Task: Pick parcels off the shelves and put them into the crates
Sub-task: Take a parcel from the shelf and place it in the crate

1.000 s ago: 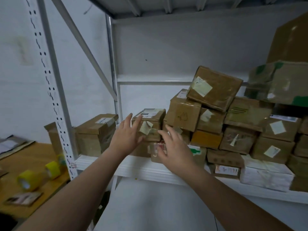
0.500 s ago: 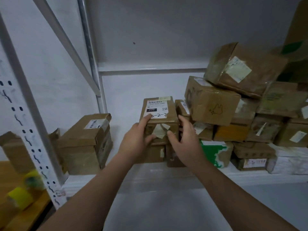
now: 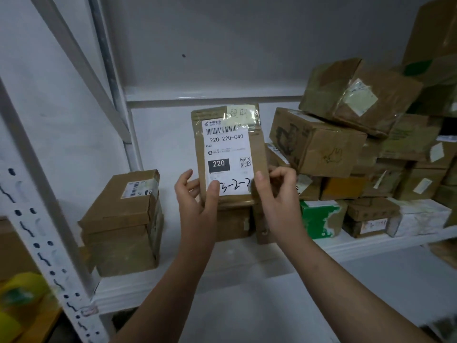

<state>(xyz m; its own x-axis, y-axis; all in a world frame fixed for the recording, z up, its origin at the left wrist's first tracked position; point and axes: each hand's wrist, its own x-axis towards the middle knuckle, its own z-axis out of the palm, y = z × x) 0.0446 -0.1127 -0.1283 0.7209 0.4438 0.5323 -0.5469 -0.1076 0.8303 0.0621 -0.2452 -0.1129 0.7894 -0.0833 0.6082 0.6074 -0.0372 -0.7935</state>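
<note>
I hold a small brown cardboard parcel [image 3: 228,149] tilted up so that its white shipping label faces me, above the white shelf [image 3: 247,258]. My left hand [image 3: 197,201] grips its lower left corner, thumb on the label. My right hand [image 3: 277,191] pinches its lower right edge. A pile of brown parcels [image 3: 346,144] fills the right of the shelf, and a stack of two parcels [image 3: 123,219] stands at the left. No crate is in view.
A white perforated rack upright [image 3: 42,231] slants across the left foreground. Yellow tape rolls [image 3: 19,300] lie at the lower left. A green and white box [image 3: 319,216] and a white box [image 3: 420,216] sit at the shelf's front right.
Both hands reached the small parcel on the stack, took hold of it, lifted it and tipped its label toward me. The camera moved closer to the shelf.
</note>
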